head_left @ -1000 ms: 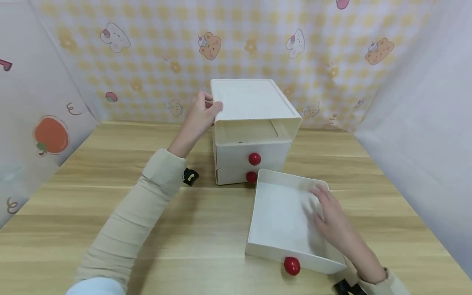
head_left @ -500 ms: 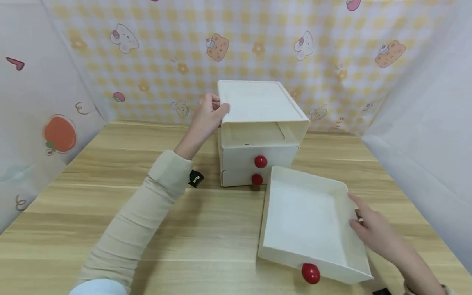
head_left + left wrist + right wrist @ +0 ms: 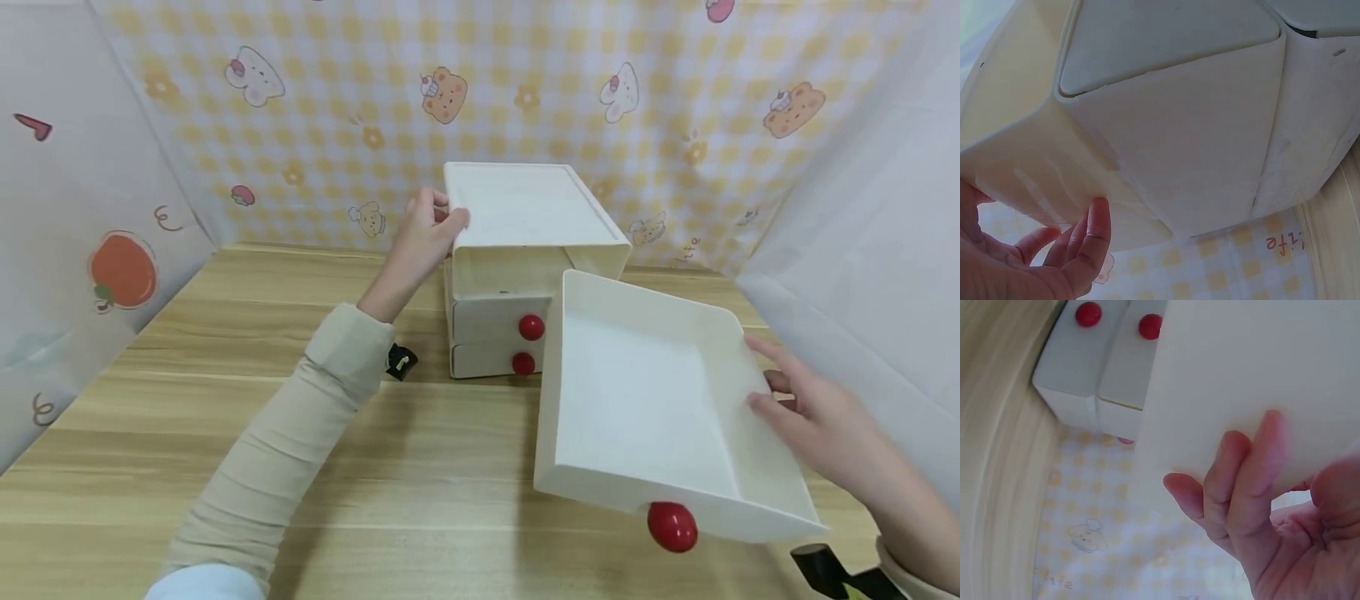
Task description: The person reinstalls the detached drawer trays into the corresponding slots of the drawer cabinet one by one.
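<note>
A white drawer cabinet (image 3: 525, 200) stands at the middle back, its top slot without a drawer. Two lower drawers with red knobs are closed. My left hand (image 3: 418, 242) grips the cabinet's upper left edge, thumb on top and fingers against the side wall (image 3: 1041, 178). My right hand (image 3: 832, 425) holds the pulled-out white drawer (image 3: 645, 392) by its right wall, with several fingers spread under its bottom (image 3: 1222, 375). The drawer hangs above the table, tilted, red knob (image 3: 672, 527) toward me. Its far left corner overlaps the cabinet front in the head view.
The wood table (image 3: 360, 500) runs back to a yellow checked cloth (image 3: 315, 108). White cloth walls close off the left side (image 3: 60, 275) and right side (image 3: 885, 242). Black wrist straps (image 3: 401, 362) show near both forearms.
My right hand has moved from over the drawer's inside to its right wall and taken hold. The drawer has risen off the table. My left hand keeps its place on the cabinet.
</note>
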`<action>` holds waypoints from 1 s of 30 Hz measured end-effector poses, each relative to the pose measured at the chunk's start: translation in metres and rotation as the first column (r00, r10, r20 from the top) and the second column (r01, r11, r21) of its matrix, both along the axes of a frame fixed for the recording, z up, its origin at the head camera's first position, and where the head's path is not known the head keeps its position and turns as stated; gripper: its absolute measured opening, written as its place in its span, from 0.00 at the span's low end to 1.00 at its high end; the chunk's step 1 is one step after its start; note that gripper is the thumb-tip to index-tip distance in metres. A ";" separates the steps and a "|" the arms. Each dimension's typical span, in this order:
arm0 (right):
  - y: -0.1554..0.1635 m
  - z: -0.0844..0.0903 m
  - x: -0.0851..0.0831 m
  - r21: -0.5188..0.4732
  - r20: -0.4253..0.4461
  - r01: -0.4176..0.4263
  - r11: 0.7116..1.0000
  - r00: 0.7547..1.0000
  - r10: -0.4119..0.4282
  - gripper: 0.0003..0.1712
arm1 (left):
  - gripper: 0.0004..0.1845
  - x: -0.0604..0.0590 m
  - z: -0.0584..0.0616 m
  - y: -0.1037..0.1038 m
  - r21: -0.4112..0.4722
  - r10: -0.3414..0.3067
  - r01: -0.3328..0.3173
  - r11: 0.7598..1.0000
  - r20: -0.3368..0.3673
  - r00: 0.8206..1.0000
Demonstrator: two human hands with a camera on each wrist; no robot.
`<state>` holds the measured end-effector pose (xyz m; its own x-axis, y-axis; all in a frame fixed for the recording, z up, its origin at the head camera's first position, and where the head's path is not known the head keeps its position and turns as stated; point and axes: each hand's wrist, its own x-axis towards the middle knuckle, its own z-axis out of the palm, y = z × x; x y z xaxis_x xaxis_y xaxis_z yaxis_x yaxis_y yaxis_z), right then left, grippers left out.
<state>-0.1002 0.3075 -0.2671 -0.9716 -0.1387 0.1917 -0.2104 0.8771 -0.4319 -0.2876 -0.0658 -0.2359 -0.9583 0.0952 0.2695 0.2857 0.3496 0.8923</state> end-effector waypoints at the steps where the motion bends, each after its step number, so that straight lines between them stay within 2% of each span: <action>1: -0.001 0.002 -0.001 0.005 0.013 0.014 1.000 1.000 -0.014 0.36 | 0.19 0.000 0.000 0.001 0.000 -0.002 0.002 1.000 0.000 1.000; 5: -0.006 0.008 -0.006 -0.021 0.042 0.030 0.999 0.999 -0.029 0.35 | 0.19 0.000 -0.001 0.002 -0.004 0.002 -0.002 1.000 -0.001 1.000; 9: -0.010 0.013 -0.008 -0.047 0.035 0.029 0.998 0.999 -0.027 0.34 | 0.20 0.002 0.000 0.003 -0.007 0.005 -0.005 1.000 0.008 1.000; 16: -0.019 0.025 -0.016 -0.040 0.054 0.056 0.998 0.997 -0.053 0.35 | 0.19 0.003 0.001 0.002 -0.002 0.007 -0.007 1.000 0.018 1.000; 24: -0.040 0.031 -0.030 -0.013 0.053 0.047 0.999 0.998 -0.047 0.34 | 0.18 0.004 0.002 0.001 0.001 0.005 -0.005 1.000 0.007 1.000; 30: -0.056 0.035 -0.037 -0.062 0.066 0.026 0.998 0.998 -0.022 0.34 | 0.19 0.003 0.001 0.002 0.025 -0.007 0.007 1.000 0.001 1.000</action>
<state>-0.1371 0.2510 -0.2320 -0.9853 -0.1049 0.1350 -0.1590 0.8525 -0.4980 -0.2847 -0.0634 -0.2349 -0.9579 0.0955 0.2706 0.2870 0.3253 0.9010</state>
